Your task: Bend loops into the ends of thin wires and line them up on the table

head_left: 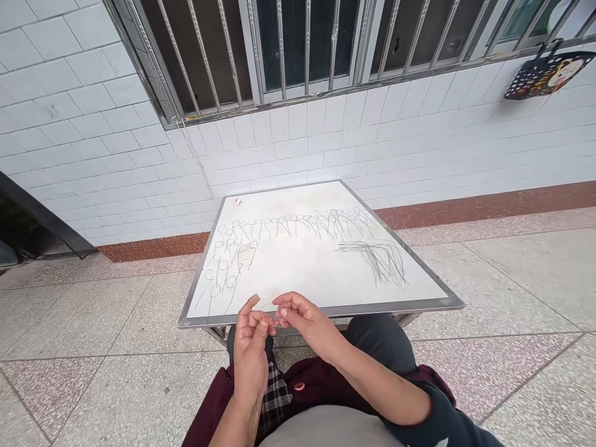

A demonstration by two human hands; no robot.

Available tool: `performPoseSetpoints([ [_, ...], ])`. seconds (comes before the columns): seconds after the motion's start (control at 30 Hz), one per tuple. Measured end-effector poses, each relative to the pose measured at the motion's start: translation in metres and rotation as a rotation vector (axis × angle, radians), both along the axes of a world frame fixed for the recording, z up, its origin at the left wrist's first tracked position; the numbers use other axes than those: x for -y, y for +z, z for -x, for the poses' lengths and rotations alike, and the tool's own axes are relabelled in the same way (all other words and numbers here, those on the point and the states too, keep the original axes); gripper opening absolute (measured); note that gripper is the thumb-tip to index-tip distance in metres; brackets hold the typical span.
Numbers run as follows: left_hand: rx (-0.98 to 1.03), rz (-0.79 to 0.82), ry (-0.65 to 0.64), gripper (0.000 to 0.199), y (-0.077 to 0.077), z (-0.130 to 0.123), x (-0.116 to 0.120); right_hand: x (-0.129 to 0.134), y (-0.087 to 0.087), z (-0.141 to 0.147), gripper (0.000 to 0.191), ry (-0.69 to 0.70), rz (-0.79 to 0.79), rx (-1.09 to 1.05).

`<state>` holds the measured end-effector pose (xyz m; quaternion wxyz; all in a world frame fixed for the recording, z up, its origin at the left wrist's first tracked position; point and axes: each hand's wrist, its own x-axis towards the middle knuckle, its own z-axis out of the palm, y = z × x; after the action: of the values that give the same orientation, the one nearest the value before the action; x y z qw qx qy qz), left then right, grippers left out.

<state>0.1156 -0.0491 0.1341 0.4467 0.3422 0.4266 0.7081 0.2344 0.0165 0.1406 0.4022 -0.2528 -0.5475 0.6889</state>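
Note:
My left hand and my right hand meet over the near edge of the table. A thin wire-like strand curves between their fingertips. The left thumb and fingers pinch it, and a tan strip of tape wraps the left index fingertip. My right thumb and index finger are closed on the strand too; its ends are too fine to follow. Beyond the hands, several similar looped strands lie at the left and in a row across the back. A bundle of loose straight strands lies at the right.
The white table has a grey metal rim. A small white and red item sits at its far left corner. Behind stands a tiled wall with a barred window. A patterned bag hangs at the upper right.

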Motion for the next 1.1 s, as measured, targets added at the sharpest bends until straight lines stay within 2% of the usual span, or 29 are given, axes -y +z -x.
performPoseSetpoints([
  [0.3, 0.006, 0.088, -0.144, 0.050, 0.002, -0.008, 0.003, -0.002, 0.000, -0.010, 0.020, -0.005, -0.124, 0.168],
  [0.37, 0.035, 0.086, -0.174, 0.050, 0.001, -0.008, 0.004, -0.004, 0.001, -0.013, 0.019, -0.037, -0.227, 0.237],
  [0.5, 0.155, 0.093, -0.246, 0.051, 0.003, -0.010, 0.005, -0.009, 0.004, -0.020, 0.021, -0.058, -0.538, 0.357],
  [0.63, 0.266, 0.129, -0.287, 0.058, 0.009, -0.010, 0.006, -0.012, 0.007, -0.029, 0.021, -0.014, -0.755, 0.417],
  [0.73, 0.278, 0.198, -0.363, 0.056, 0.013, -0.006, 0.007, -0.015, 0.011, -0.038, 0.022, 0.035, -0.886, 0.451],
  [0.83, 0.220, 0.276, -0.482, 0.056, 0.016, 0.001, 0.008, -0.017, 0.019, -0.049, 0.026, 0.078, -0.975, 0.478],
  [0.97, 0.055, 0.367, -0.594, 0.066, 0.021, 0.009, 0.010, -0.016, 0.029, -0.064, 0.030, 0.147, -1.017, 0.519],
  [1.1, -0.108, 0.450, -0.705, 0.067, 0.025, 0.019, 0.008, -0.010, 0.030, -0.071, 0.033, 0.220, -1.093, 0.547],
])
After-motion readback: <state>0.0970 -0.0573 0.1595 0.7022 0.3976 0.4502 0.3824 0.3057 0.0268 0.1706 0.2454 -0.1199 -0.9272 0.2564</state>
